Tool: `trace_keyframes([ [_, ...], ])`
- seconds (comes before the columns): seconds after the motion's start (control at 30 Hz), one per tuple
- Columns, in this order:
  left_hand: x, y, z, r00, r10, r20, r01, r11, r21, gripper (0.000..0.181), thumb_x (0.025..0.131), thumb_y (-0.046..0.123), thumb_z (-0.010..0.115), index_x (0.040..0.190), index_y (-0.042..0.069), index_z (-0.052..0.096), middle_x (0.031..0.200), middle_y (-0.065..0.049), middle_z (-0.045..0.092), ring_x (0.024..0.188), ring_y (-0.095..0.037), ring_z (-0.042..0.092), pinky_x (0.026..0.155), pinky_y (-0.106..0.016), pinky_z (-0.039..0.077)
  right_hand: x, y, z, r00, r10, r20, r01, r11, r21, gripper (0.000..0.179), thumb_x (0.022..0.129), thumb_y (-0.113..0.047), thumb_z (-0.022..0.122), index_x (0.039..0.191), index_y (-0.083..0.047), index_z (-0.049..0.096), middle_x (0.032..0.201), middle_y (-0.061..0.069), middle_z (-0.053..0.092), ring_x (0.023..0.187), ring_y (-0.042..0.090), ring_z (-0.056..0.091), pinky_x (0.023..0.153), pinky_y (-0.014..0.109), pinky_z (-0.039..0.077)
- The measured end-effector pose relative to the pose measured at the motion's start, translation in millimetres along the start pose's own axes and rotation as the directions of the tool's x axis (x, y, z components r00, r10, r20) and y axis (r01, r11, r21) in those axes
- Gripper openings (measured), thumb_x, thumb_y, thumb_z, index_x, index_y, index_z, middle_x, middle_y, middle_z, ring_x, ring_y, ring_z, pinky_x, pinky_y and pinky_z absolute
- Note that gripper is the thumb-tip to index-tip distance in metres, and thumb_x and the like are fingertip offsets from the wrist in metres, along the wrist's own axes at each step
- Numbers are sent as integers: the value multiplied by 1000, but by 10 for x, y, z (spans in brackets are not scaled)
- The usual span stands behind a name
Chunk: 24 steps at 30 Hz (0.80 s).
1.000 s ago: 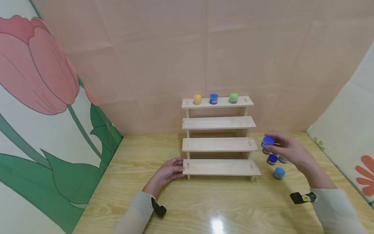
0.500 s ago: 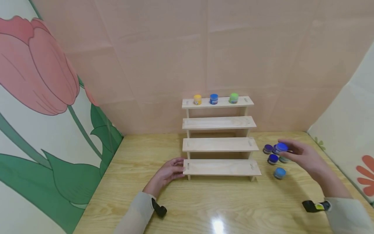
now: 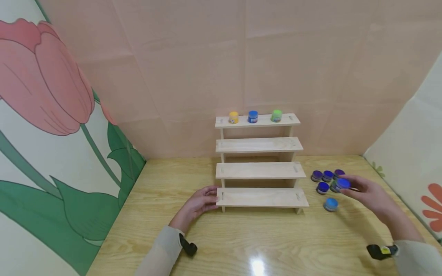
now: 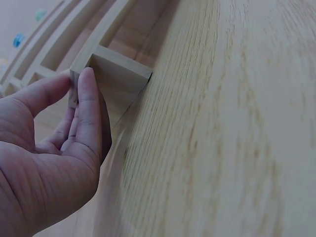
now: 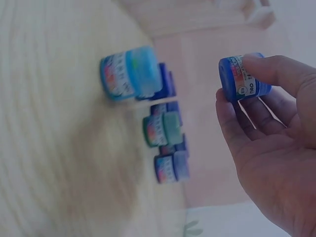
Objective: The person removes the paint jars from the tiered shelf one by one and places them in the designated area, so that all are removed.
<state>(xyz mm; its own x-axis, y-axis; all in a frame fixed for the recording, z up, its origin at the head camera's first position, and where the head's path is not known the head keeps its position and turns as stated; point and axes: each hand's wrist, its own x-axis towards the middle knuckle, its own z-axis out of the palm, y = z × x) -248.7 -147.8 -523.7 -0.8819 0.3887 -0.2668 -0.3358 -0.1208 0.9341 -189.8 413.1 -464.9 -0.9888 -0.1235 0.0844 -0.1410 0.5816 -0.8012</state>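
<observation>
The wood-grain table [image 3: 214, 245] spread across the lower part of the frame, with both forearms cut off by the bottom edge. At lower centre-left, the left hand [image 3: 198, 201] pinched the near left end of the rack [image 3: 262, 196], thumb and fingers together on the lowest shelf. At right, the light blue jar [image 3: 330, 204] stood nearest on the table; just beyond it, the right hand [image 3: 373, 195] had its thumb and fingers clamped on the held jar [image 3: 343, 184], a blue one, in the air and touching none of the others. Four dark jars [image 3: 322, 188] stood farther up the right side, and on the top shelf at upper centre were a yellow jar [image 3: 233, 117], a blue jar [image 3: 253, 117] and a lime jar [image 3: 276, 116], before a pink backdrop [image 3: 193, 76]. Good handling here seemed to call for a light, even pinch on the held jar's sides, a path well above its neighbours' lids, and a left grip that steadied the rack without tugging. The held jar hid most of a green jar [image 5: 163, 129], clearer in the right wrist view; there the dark jars overlapped, and blur made their labels unreadable.
</observation>
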Motion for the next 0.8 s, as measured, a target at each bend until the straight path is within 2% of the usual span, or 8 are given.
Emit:
trace_keyframes([
  [0.27, -2, 6, -7, 1000, -3, 5, 3, 1000, -2, 62, 95, -4, 63, 152, -3, 38, 137, -18, 53, 92, -18, 66, 77, -28, 61, -23, 241, -2, 999, 30, 19, -31, 999, 11, 54, 101, -24, 65, 148, -4, 47, 122, -34, 50, 105, -22, 47, 77, 5, 45],
  [0.4, -4, 7, -7, 1000, -1, 9, 1, 1000, -4, 62, 95, -4, 63, 152, -4, 37, 136, -18, 53, 91, -18, 66, 76, -27, 61, -24, 352, 4, 998, 59, 30, -59, 998, 0, 57, 100, -27, 66, 147, -1, 47, 124, -33, 47, 105, -26, 42, 78, 4, 42],
  [0.5, -9, 14, -3, 1000, 0, 10, 0, 1000, 0, 62, 96, -4, 63, 152, -4, 37, 137, -18, 53, 91, -18, 66, 76, -27, 61, -17, 439, 15, 997, 74, 36, -73, 997, -17, 56, 99, -27, 67, 143, 4, 49, 122, -32, 50, 103, -26, 42, 77, 5, 43],
  [0.57, -11, 18, -1, 1000, 0, 7, 0, 1000, 4, 62, 96, -3, 63, 152, -4, 38, 137, -19, 53, 91, -18, 66, 77, -28, 61, -15, 486, 24, 995, 87, 41, -86, 996, -35, 57, 99, -27, 67, 142, 6, 48, 127, -20, 56, 102, -25, 42, 77, 6, 44],
  [0.63, -12, 21, 1, 1000, -1, 5, 1, 1000, 8, 62, 95, -3, 63, 152, -3, 38, 137, -19, 53, 92, -18, 66, 78, -28, 61, -17, 517, 31, 994, 99, 43, -96, 993, -69, 59, 99, -28, 68, 140, 9, 48, 131, 0, 62, 99, -24, 43, 77, 7, 45],
  [0.73, -7, 19, 2, 1000, -1, 0, 1, 1000, 7, 61, 95, -3, 63, 151, -3, 39, 136, -18, 53, 92, -18, 66, 78, -29, 61, -26, 546, 36, 992, 111, 53, -104, 989, -108, 60, 99, -29, 68, 140, 10, 48, 136, 30, 55, 97, -18, 48, 77, 8, 47],
  [0.8, -3, 14, 0, 1000, -2, -3, 2, 1000, 6, 60, 95, -4, 63, 151, -3, 40, 136, -18, 53, 92, -19, 66, 79, -30, 61, -31, 565, 40, 992, 112, 59, -104, 987, -119, 59, 99, -28, 68, 139, 10, 49, 133, 33, 56, 96, -13, 52, 77, 10, 48],
])
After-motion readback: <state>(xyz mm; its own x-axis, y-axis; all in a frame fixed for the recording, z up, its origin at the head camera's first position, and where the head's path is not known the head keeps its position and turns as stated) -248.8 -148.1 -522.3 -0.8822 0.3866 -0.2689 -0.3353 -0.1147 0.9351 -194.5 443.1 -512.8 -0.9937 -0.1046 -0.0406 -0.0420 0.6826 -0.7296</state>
